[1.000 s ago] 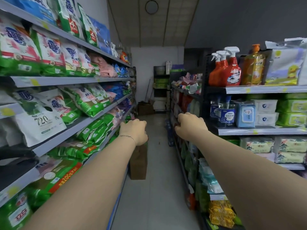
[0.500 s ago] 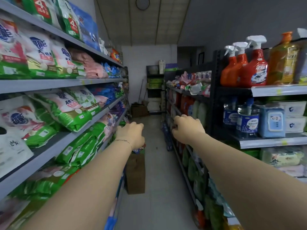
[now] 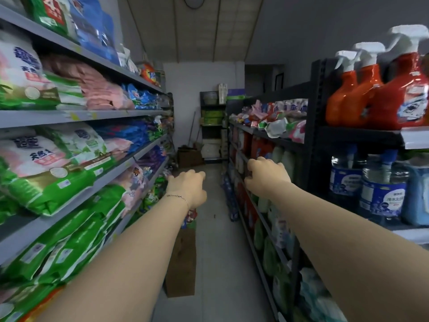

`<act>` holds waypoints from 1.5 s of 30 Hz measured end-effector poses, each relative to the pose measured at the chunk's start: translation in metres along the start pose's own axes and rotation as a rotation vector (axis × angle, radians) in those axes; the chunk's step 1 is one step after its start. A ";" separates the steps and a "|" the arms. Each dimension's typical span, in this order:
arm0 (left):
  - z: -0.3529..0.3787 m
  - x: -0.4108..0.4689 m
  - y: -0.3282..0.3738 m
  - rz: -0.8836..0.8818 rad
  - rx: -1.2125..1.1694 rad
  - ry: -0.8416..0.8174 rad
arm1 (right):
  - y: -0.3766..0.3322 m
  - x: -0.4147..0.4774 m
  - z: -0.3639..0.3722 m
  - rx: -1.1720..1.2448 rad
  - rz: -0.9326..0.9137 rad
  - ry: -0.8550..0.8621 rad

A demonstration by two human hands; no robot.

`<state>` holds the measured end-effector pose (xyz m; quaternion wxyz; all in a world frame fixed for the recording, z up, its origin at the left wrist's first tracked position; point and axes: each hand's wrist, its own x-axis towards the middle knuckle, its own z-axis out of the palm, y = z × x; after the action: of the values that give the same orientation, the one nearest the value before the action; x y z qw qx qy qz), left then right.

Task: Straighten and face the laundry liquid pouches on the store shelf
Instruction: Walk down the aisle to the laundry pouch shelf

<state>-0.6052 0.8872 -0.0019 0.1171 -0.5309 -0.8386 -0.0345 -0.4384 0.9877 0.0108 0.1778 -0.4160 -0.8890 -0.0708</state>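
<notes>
Both hands, left hand (image 3: 188, 189) and right hand (image 3: 267, 175), reach ahead with fingers curled, gripping nothing. The pouches (image 3: 276, 125) lie jumbled on the far right shelf (image 3: 278, 141). They are probably soft, sloshy and slick, so pinch the 2 top corners.

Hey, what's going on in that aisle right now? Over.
Left hand and right hand out ahead, fingers curled, empty. Pouches to the right jumbled, untouched. Cardboard box on aisle floor.
</notes>
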 end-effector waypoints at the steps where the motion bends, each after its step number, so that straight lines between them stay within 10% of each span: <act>1: 0.002 0.020 0.002 -0.001 -0.011 0.010 | 0.007 0.018 0.003 -0.002 -0.001 0.003; 45: 0.175 0.703 -0.079 0.207 -0.015 0.019 | 0.058 0.654 0.266 -0.053 0.013 0.049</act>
<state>-0.9917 1.5046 -0.0023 0.1240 -0.6152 -0.7778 -0.0338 -0.8493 1.5650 0.0079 0.1890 -0.4243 -0.8795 -0.1033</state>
